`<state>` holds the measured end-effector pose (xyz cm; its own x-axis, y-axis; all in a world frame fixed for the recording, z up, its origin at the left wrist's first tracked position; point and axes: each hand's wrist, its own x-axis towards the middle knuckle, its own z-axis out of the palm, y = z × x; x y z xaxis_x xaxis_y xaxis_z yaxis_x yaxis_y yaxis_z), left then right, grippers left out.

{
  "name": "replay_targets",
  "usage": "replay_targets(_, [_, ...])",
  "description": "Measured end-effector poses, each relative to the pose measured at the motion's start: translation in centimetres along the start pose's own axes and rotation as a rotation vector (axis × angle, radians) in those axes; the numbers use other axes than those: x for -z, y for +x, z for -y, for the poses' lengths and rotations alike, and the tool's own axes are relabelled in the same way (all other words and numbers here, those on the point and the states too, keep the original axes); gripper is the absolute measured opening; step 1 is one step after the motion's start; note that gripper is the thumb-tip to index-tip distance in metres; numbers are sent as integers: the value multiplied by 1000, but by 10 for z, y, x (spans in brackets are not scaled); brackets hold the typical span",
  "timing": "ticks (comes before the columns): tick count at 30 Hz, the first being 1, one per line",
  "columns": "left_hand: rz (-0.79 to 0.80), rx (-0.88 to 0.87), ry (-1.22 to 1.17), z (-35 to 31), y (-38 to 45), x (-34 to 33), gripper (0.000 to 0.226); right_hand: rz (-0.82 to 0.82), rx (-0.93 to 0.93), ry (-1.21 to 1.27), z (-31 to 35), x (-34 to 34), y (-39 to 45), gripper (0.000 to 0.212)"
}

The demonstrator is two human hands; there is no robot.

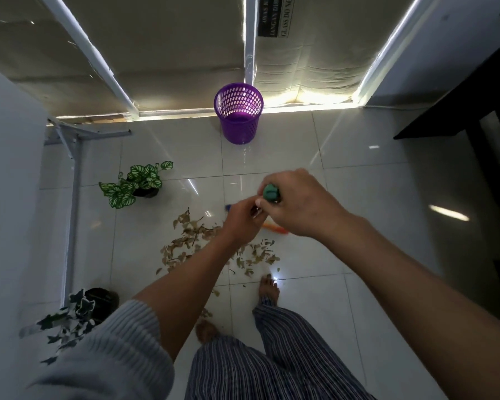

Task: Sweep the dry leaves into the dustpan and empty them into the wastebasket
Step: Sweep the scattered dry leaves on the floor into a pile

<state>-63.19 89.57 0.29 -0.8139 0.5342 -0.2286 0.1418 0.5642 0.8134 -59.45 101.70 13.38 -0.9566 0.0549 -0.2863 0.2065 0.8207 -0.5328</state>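
Both arms reach forward and down, hands meeting. The right hand (pixel 296 204) curls closed around a green handle end (pixel 271 193); the left hand (pixel 243 219) apparently grips just below.

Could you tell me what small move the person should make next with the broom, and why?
Probably draw the broom head back through the dry leaves, gathering them into one heap. Both the right hand and left hand grip the green-capped handle, the leaves lie scattered across the tiles, no dustpan is visible, and the purple wastebasket stands well beyond them.
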Motion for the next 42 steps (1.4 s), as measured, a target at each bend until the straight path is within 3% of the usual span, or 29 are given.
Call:
replay_targets(4, [43,-6,25,23,-33,-1,24,-6,-66,93,9,-24,-24,14])
replay_targets(10, [-17,-119,-7,29,-52,25,5,-178,-55,71,54,-15,-49,23])
replay_targets(17, [56,-215,-51,-1,-74,17,19,-233,-43,0,64,-8,-100,33])
replay_targets(22, [208,-123,55,-6,-98,-19,32,-65,-258,-106,54,-24,-119,16])
replay_targets(25, [254,-58,103,1,-108,-33,40,-16,-294,-80,50,-38,-123,14])
replay_targets(30, [214,-66,118,12,-124,-31,37,10,-218,-4,39,-47,-131,11])
replay_targets(37, [-2,-71,20,-20,-136,-39,44,-54,-125,-10,30,-12,-146,14])
replay_targets(40, [14,-63,-35,-32,-131,-50,20,-67,-70,-54,33,0,-158,13])
replay_targets(42, [37,-17,-67,-32,-125,-64,16,-70,-50,-103,31,5,-166,11])
